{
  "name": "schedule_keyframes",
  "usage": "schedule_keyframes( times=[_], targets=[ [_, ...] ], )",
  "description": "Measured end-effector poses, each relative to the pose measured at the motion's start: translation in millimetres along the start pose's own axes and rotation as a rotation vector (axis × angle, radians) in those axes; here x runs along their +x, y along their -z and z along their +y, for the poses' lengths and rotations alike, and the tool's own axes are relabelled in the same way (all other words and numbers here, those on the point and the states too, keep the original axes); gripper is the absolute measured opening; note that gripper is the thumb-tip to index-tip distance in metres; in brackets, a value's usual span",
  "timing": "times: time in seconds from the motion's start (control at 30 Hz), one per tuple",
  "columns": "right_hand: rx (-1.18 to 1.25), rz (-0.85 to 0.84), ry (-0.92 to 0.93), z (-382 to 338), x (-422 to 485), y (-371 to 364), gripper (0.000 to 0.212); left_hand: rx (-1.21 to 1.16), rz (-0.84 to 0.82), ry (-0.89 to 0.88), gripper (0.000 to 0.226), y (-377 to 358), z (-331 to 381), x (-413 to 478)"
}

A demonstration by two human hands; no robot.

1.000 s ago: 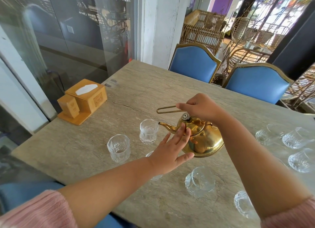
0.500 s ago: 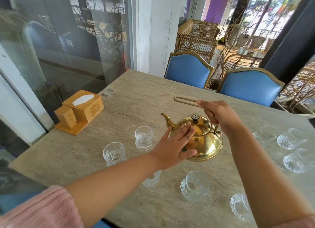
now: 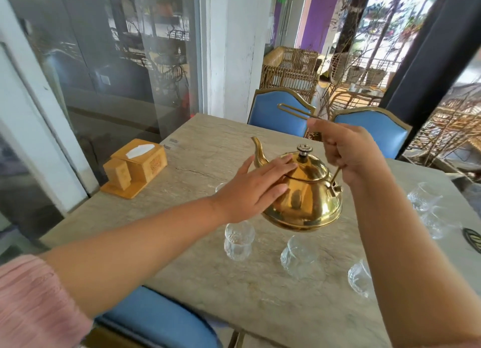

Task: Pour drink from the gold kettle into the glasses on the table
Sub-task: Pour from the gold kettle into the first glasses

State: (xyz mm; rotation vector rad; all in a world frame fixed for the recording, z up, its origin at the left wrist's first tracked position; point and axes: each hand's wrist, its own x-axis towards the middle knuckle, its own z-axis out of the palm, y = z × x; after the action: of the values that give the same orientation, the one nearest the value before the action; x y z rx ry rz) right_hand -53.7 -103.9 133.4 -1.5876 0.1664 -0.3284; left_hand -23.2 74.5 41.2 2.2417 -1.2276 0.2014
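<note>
The gold kettle hangs in the air above the stone table, spout raised and pointing far left. My right hand is closed around its thin wire handle. My left hand lies flat with fingers spread against the kettle's lid and left side. Below the kettle stand clear glasses: one under my left hand, one beside it and one partly behind my right forearm. Another glass is mostly hidden behind my left hand.
More glasses cluster at the table's right edge beside a black coaster. A wooden tissue box sits at the left. Two blue chairs stand at the far side, another blue seat near me. A glass wall is on the left.
The kettle has tipped back from its pouring tilt and risen, spout now up. My right hand slid further along the handle. My left hand stays on the lid. The view has dropped closer.
</note>
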Motion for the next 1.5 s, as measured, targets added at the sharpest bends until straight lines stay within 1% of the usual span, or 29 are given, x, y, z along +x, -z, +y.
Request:
schedule_keyframes(
  times=[0.07, 0.13, 0.2, 0.3, 0.47, 0.6, 0.8, 0.93, 0.97, 1.1, 1.17, 1.3, 1.5],
  targets=[
    [0.011, 0.024, 0.000, -4, -16, -6, 0.049, -0.046, -0.019, -0.032, 0.052, 8, 4, -12],
    [0.001, 0.050, -0.004, -4, -32, -13, 0.055, -0.112, -0.036, -0.068, 0.048, 13, 5, -25],
    [0.004, 0.106, -0.004, -2, -50, -20, 0.053, -0.153, -0.068, -0.105, 0.047, 15, 4, -38],
    [-0.004, 0.200, 0.003, 6, -74, -34, 0.053, -0.188, -0.173, -0.140, 0.048, 20, -1, -57],
    [-0.036, 0.344, -0.044, 28, -109, -57, 0.053, -0.203, -0.360, -0.193, 0.053, 17, -12, -89],
    [-0.086, 0.398, -0.080, 40, -130, -65, 0.053, -0.210, -0.421, -0.226, 0.056, 6, -15, -108],
    [-0.201, 0.372, -0.155, 51, -138, -69, 0.046, -0.272, -0.478, -0.182, 0.058, -12, -19, -124],
    [-0.354, 0.299, -0.144, 57, -139, -70, 0.023, -0.235, -0.586, -0.143, 0.056, -7, -19, -120],
    [-0.383, 0.278, -0.139, 58, -139, -70, 0.022, -0.231, -0.615, -0.138, 0.056, -6, -20, -119],
    [-0.447, 0.238, -0.139, 61, -132, -70, 0.032, -0.206, -0.665, -0.160, 0.058, -9, -24, -120],
    [-0.474, 0.221, -0.157, 63, -129, -69, 0.034, -0.193, -0.674, -0.168, 0.057, -13, -27, -121],
    [-0.494, 0.183, -0.166, 69, -123, -71, 0.047, -0.198, -0.676, -0.183, 0.056, -19, -30, -124],
    [-0.529, 0.144, -0.212, 72, -117, -78, 0.051, -0.236, -0.668, -0.164, 0.055, -25, -37, -127]
  ],
)
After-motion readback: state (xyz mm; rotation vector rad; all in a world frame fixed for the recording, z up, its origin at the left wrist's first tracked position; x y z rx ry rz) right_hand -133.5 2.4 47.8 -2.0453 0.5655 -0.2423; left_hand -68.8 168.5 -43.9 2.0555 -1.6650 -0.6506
